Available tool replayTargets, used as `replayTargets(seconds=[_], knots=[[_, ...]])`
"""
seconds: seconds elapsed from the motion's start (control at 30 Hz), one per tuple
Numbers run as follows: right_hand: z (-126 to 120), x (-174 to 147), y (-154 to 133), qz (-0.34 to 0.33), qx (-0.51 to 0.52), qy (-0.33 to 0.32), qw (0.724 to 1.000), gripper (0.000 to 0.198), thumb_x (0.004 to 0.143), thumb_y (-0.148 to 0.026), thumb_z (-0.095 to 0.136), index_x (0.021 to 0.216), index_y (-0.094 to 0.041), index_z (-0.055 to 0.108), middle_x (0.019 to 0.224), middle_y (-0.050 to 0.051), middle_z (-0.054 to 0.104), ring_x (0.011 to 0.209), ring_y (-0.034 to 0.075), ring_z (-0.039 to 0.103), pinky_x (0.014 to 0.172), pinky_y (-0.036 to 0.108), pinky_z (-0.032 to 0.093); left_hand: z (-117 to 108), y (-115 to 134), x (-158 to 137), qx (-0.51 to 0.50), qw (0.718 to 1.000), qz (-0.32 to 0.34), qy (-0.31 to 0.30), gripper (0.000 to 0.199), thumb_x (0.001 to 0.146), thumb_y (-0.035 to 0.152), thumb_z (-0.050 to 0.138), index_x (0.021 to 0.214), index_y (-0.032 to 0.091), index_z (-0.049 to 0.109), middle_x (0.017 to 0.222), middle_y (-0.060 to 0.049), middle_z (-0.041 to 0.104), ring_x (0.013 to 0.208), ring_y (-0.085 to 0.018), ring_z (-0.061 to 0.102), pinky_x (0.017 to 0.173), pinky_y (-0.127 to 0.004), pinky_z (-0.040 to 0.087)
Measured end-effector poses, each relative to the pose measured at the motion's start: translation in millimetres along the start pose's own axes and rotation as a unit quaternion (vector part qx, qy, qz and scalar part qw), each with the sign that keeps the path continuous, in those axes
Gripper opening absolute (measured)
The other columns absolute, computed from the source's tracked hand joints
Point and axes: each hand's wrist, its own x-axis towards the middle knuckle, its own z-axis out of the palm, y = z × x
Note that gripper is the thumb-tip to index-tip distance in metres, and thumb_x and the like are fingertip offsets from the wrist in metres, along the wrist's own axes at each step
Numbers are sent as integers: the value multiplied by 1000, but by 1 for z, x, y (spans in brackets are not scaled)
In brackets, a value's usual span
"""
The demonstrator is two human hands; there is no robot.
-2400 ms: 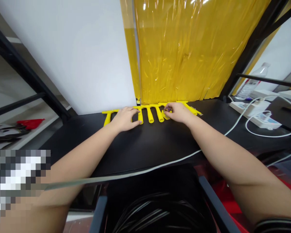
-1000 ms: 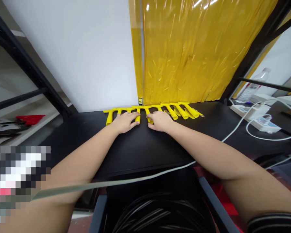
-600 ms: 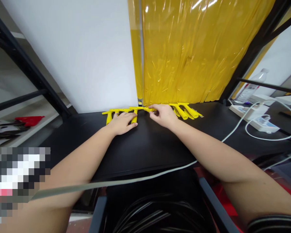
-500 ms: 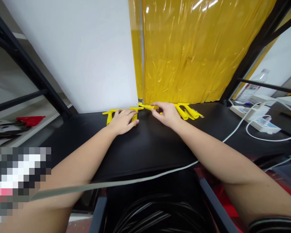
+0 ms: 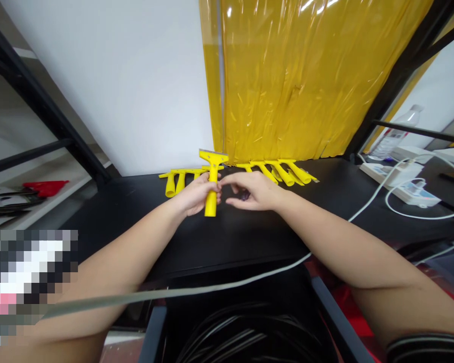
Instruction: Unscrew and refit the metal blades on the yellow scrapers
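Between pinching left fingers, the yellow scraper handle; right fingers parted just beside.

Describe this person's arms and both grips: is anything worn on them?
The left grip and right grip are ungloved human hands. Both forearms are bare. On the right, a black sleeve with thin pale stripes shows; none shows on the left.
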Motion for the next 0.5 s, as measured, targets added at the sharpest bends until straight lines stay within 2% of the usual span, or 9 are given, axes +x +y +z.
replayTargets(seconds=[0.1, 0.2, 0.33, 0.43, 0.5], knots=[[-7, -3, 13, 40, 34, 150, 987, 33, 95, -30, 63, 125, -24, 51, 95, 2, 60, 76, 16, 57, 73, 30, 49, -5, 2, -6, 134, 990, -24, -40, 49, 85, 23, 68, 127, 28, 43, 73, 6, 54, 54, -12, 54, 51, -24, 45], [-15, -4, 35, 88, 94, 255, 958, 29, 91, -27, 62, 113, -26, 43, 104, 4, 56, 84, 16, 55, 76, 32, 49, -14, 0, -8, 293, 950, -19, -109, 51, 96, 47, 67, 135, 30, 39, 70, 6, 55, 52, -14, 53, 50, -25, 46], [-21, -3, 55, 163, 249, 270, 916, 22, 90, -29, 63, 100, -26, 43, 109, 3, 53, 77, 14, 48, 66, 28, 45, -20, -1, -8, 403, 895, -1, -193, 43, 95, 55, 65, 121, 23, 52, 91, -2, 66, 65, -17, 64, 59, -30, 53], [-21, -1, 51, 184, 399, 252, 862, 23, 85, -28, 69, 92, -24, 48, 104, 1, 51, 71, 11, 43, 59, 25, 38, -19, 0, -6, 495, 844, 64, -199, 41, 97, 53, 62, 121, 19, 63, 110, -7, 70, 88, -21, 69, 80, -35, 55], [-20, 1, 43, 208, 470, 232, 826, 22, 83, -27, 72, 90, -24, 52, 97, 0, 50, 73, 12, 46, 59, 24, 37, -19, -2, -3, 546, 809, 112, -189, 42, 99, 49, 59, 124, 17, 67, 119, -10, 69, 101, -24, 68, 90, -36, 53]])
